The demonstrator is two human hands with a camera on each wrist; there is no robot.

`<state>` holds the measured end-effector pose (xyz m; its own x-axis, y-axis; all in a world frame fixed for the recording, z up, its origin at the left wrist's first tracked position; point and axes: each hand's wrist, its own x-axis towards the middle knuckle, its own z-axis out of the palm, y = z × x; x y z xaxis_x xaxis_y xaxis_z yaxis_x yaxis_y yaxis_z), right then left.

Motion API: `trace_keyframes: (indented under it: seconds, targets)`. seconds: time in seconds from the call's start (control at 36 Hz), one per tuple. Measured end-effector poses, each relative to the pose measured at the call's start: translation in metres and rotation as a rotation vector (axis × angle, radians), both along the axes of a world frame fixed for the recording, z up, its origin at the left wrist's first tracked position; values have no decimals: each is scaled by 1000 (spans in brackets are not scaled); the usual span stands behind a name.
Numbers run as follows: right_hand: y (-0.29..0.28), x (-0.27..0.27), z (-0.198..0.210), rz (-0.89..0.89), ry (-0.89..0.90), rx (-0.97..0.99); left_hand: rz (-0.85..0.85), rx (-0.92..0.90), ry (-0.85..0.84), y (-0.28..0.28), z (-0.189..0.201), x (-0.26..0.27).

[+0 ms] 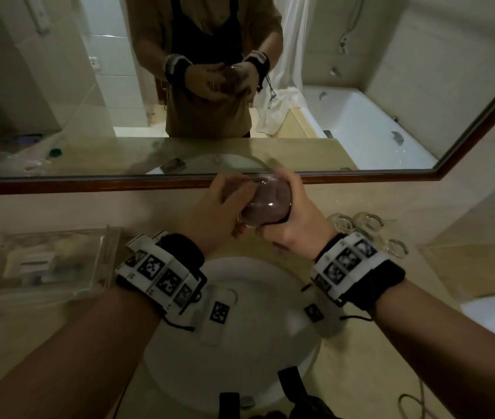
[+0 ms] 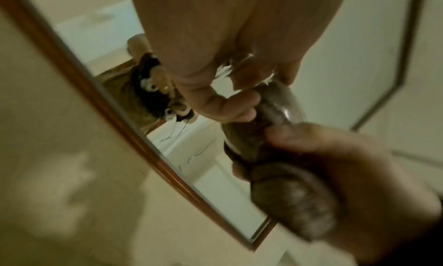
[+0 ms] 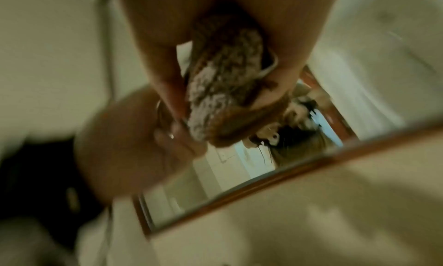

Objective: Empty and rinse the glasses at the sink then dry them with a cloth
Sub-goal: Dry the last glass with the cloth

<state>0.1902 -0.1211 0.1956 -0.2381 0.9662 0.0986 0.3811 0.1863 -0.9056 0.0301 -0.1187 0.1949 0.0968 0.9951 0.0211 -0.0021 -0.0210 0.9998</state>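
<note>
Over the white sink (image 1: 240, 337) I hold a clear glass (image 1: 270, 198) between both hands, tilted on its side. A mottled brown cloth (image 1: 266, 208) shows through its wall. My left hand (image 1: 225, 207) grips the glass from the left; in the left wrist view its fingers (image 2: 227, 107) curl round the clear glass (image 2: 239, 71). My right hand (image 1: 297, 219) wraps the other side and clutches the cloth (image 3: 223, 80). In the left wrist view the cloth (image 2: 292, 200) runs from the glass into the right fist. The wrist views are blurred.
Three more clear glasses (image 1: 343, 222) (image 1: 367, 220) (image 1: 396, 247) stand on the beige counter right of the sink. A clear plastic tray (image 1: 58, 267) with small items lies at the left. The wood-framed mirror (image 1: 89, 184) is just behind my hands.
</note>
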Motion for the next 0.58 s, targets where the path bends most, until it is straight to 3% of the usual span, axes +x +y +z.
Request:
trace_keyframes:
  seconds: [0.08,0.17,0.25,0.33,0.39,0.47,0.58]
  targets:
    - [7,10,-1,39,134,-212,-35,177,158,-2,-7,-1]
    - [8,11,3,24,134,-201,-56,149,116,-3,-5,-1]
    - [7,5,5,-7,11,7,-54,-76,-109,0,4,0]
    - [6,3,2,19,-257,293,-40,-318,-301,6,12,2]
    - [5,2,0,42,-309,331,-18,-300,-271,7,14,4]
    - [3,-1,3,46,-109,172,17,-171,-166,4,11,3]
    - [9,5,2,39,78,-52,18,108,140,-3,6,0]
